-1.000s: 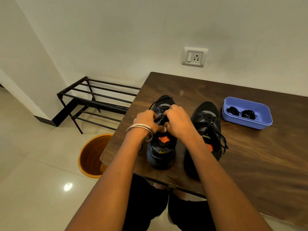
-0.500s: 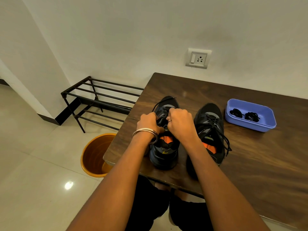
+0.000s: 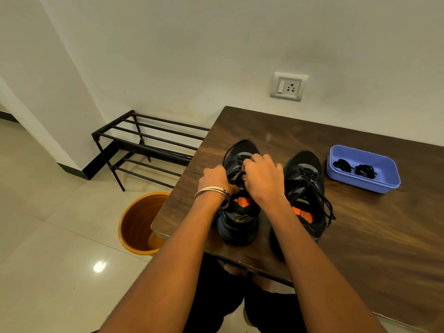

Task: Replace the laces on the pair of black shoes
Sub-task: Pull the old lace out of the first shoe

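Two shoes on the table (image 3: 360, 236): left hand (image 3: 214, 180) and right hand (image 3: 263, 177) both pinch the lace (image 3: 236, 162) over the left shoe (image 3: 237, 219). Right shoe (image 3: 304, 188) sits beside it, laced. Lace looks thin and floppy, so grab near the eyelets. Orange insole print's unreadable.
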Motion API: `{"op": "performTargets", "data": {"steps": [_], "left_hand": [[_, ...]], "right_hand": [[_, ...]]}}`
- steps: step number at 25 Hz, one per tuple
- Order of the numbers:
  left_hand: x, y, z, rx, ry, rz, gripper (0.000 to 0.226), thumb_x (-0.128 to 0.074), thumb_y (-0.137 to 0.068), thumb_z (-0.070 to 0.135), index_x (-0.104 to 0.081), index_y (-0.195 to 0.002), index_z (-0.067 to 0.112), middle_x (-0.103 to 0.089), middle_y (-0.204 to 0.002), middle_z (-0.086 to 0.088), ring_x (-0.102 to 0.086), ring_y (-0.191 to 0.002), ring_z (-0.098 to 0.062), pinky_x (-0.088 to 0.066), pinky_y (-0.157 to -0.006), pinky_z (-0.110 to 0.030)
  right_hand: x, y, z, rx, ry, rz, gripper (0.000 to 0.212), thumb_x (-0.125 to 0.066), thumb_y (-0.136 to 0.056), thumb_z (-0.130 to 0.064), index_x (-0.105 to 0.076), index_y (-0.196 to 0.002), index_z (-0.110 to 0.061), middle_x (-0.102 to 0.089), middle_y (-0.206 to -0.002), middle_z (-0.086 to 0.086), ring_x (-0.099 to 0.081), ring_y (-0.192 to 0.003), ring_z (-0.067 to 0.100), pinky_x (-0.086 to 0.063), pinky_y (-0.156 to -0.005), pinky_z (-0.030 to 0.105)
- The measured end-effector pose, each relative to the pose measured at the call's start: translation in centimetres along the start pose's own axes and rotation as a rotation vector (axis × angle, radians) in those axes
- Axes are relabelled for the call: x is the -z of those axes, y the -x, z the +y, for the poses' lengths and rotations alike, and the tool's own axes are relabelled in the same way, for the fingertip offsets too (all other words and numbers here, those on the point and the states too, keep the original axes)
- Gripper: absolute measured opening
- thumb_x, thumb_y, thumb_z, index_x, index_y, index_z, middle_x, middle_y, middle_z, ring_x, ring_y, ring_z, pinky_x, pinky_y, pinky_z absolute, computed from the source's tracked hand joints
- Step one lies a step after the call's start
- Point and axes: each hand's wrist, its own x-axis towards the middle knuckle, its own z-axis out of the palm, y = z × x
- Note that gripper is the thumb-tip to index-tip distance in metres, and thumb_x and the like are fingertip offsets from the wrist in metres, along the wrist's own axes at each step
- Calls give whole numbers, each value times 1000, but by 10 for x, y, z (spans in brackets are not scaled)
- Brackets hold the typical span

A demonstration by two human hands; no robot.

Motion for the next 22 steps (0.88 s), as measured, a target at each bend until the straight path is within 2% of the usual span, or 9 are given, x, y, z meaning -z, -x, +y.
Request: {"op": "performTargets", "data": {"steps": [3,5,7,8,10,12,14,17,22], "left_hand": [[0,-1,-1,2,-19,1,62,-77,-76,42,-50,-124,13,-49,-126,-16,-56,-111,-37,-47,-91,-42],[1,-3,-2,2,-38,-1,65,-78,-74,44,-49,-125,14,-48,-127,-16,-55,-112,-37,-47,-91,-43],[1,-4,-4,3,-44,-12,71,-79,-72,46,-48,-128,17,-47,-129,-16,-54,-114,-38,-47,-93,-43],[1,-4,-4,-1,-41,-20,72,-80,-71,46,-48,-130,18,-46,-130,-15,-53,-115,-38,-47,-95,-43],[2,-3,-5,-16,-27,-29,70,-79,-72,45,-48,-130,21,-44,-130,-14,-53,-115,-38,-47,-96,-44],[2,-3,-5,-26,-16,-32,67,-78,-73,44,-48,-129,23,-43,-130,-14,-53,-113,-37,-47,-95,-44],[3,-2,-4,-37,-23,-31,63,-76,-76,42,-48,-129,22,-42,-129,-14,-53,-113,-37,-47,-94,-44],[3,-1,-2,-40,-46,-29,60,-74,-80,41,-47,-130,21,-41,-130,-14,-53,-113,-38,-46,-93,-43],[3,-2,-2,-38,-38,-42,63,-76,-77,41,-47,-129,22,-42,-129,-14,-54,-111,-37,-47,-92,-43]], "right_hand": [[2,-3,-2,-148,-288,76,14,-59,-90,-15,-65,-103,-12,-64,-105,6,-60,-99,27,-48,-80,37],[4,-3,4,-433,-748,139,8,-56,-95,-16,-62,-91,-11,-69,-96,7,-64,-84,20,-51,-76,32],[7,-3,13,-778,-1307,202,19,-50,-99,-16,-56,-82,-10,-72,-89,14,-70,-71,24,-60,-71,40],[7,-2,18,-861,-1375,210,18,-49,-99,-15,-56,-83,-9,-71,-89,17,-71,-71,28,-61,-69,45],[9,-4,25,-742,-1052,157,12,-53,-92,-11,-58,-102,-11,-66,-107,15,-67,-92,30,-58,-79,48],[11,-1,20,-388,-656,16,44,-61,-85,-13,-50,-127,-22,-51,-131,6,-45,-123,28,-42,-100,48],[15,3,6,-99,-262,-40,54,-64,-84,-21,-47,-134,-29,-37,-142,2,-25,-134,27,-27,-106,51],[9,2,-5,44,41,-52,39,-64,-87,-18,-54,-124,-20,-47,-134,4,-37,-128,28,-32,-101,52],[7,1,-5,57,-55,21,18,-56,-90,-4,-62,-107,-5,-57,-110,11,-59,-102,34,-44,-70,37]]}}
